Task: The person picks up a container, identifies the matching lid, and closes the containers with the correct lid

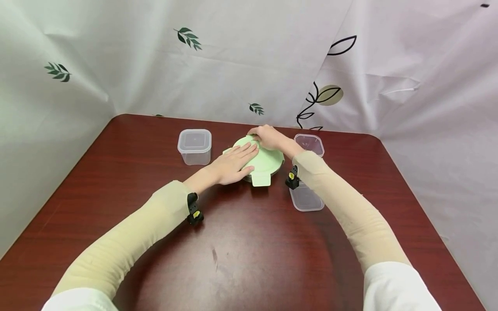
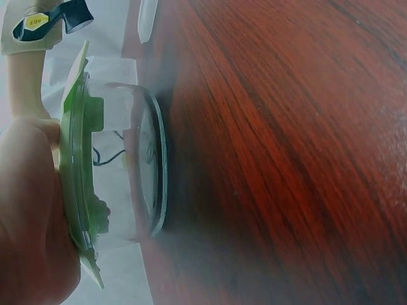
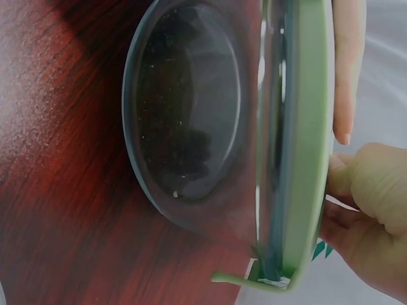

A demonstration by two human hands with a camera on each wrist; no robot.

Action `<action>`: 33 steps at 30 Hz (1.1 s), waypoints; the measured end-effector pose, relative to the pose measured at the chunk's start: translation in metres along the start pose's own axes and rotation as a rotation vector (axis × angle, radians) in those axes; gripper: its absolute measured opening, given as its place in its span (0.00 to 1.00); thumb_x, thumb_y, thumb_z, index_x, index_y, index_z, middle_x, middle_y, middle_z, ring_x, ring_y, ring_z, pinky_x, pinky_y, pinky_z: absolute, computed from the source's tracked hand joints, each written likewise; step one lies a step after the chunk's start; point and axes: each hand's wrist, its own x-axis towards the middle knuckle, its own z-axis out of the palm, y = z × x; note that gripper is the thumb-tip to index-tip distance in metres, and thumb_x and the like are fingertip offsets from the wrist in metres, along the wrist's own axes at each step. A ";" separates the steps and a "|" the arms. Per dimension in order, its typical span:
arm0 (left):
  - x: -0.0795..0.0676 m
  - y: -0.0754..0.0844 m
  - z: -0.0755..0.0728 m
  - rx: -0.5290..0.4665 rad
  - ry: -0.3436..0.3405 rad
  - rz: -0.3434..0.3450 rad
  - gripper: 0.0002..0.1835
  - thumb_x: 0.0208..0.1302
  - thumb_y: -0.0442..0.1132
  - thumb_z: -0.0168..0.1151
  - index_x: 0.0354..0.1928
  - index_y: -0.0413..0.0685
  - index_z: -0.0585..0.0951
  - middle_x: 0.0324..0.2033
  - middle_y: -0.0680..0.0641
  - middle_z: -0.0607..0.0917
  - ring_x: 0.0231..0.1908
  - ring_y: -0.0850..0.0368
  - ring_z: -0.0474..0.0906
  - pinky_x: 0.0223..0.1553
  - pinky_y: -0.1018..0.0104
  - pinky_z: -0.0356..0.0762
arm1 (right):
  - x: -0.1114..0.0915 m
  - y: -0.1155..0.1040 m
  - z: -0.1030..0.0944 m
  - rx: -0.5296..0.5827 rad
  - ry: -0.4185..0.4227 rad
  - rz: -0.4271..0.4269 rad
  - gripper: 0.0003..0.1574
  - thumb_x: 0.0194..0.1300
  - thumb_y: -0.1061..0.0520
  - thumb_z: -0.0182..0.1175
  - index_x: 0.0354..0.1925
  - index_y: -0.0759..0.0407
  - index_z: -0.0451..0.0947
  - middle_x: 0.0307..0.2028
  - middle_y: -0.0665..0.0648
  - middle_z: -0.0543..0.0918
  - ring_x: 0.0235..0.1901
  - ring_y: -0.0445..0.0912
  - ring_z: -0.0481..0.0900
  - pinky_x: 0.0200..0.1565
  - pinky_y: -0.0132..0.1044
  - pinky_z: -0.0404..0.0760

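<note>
A round clear container [image 2: 130, 165] with a pale green lid [image 1: 268, 157] stands upright on the table. The lid has flaps at its rim; the front flap [image 1: 261, 179] sticks outward. My left hand [image 1: 233, 165] lies flat across the lid's left part, fingers extended. At the far edge, my right hand [image 1: 268, 136] has its fingers curled over the lid's rim. In the right wrist view, the right thumb and fingers [image 3: 340, 178] touch the lid, and another flap [image 3: 248, 281] angles out below them. The exact fingertip contact is partly hidden.
To the left stands a small lidded clear square container [image 1: 195, 147]. On the right, another clear container [image 1: 310, 144] sits behind the right forearm, with a clear flat lid [image 1: 307, 198] in front. White printed sheeting [image 1: 233, 65] hangs behind the dark red table [image 1: 233, 259].
</note>
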 end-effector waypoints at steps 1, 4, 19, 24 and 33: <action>0.000 0.000 0.000 0.000 0.000 0.001 0.32 0.75 0.53 0.35 0.76 0.48 0.49 0.76 0.49 0.47 0.76 0.54 0.38 0.75 0.55 0.39 | 0.000 0.000 0.000 -0.003 0.000 -0.001 0.20 0.73 0.62 0.47 0.60 0.62 0.74 0.57 0.63 0.80 0.58 0.57 0.75 0.63 0.48 0.69; 0.000 0.000 0.000 0.004 -0.002 -0.002 0.32 0.75 0.53 0.35 0.76 0.48 0.48 0.76 0.50 0.47 0.76 0.54 0.38 0.75 0.55 0.39 | 0.000 0.000 0.001 -0.010 0.001 0.000 0.21 0.73 0.62 0.47 0.60 0.62 0.74 0.57 0.63 0.79 0.59 0.57 0.75 0.66 0.49 0.65; -0.002 0.003 0.000 -0.003 0.014 -0.005 0.32 0.76 0.52 0.35 0.75 0.47 0.49 0.76 0.48 0.48 0.76 0.51 0.38 0.75 0.52 0.40 | -0.003 -0.004 -0.002 0.039 -0.015 0.036 0.21 0.74 0.63 0.46 0.61 0.63 0.73 0.59 0.63 0.77 0.61 0.57 0.73 0.65 0.48 0.68; -0.003 0.005 0.001 -0.011 0.008 -0.021 0.32 0.76 0.52 0.35 0.76 0.49 0.49 0.76 0.48 0.47 0.76 0.51 0.38 0.75 0.50 0.40 | -0.005 -0.006 -0.001 0.102 0.046 0.065 0.19 0.72 0.63 0.50 0.58 0.62 0.77 0.57 0.62 0.80 0.60 0.55 0.75 0.57 0.45 0.75; 0.001 0.012 -0.001 0.016 0.000 -0.075 0.32 0.76 0.54 0.33 0.76 0.50 0.49 0.76 0.48 0.48 0.76 0.52 0.37 0.75 0.53 0.40 | -0.011 -0.010 -0.003 0.083 0.169 0.066 0.16 0.69 0.62 0.56 0.53 0.62 0.81 0.51 0.61 0.84 0.54 0.54 0.80 0.53 0.44 0.79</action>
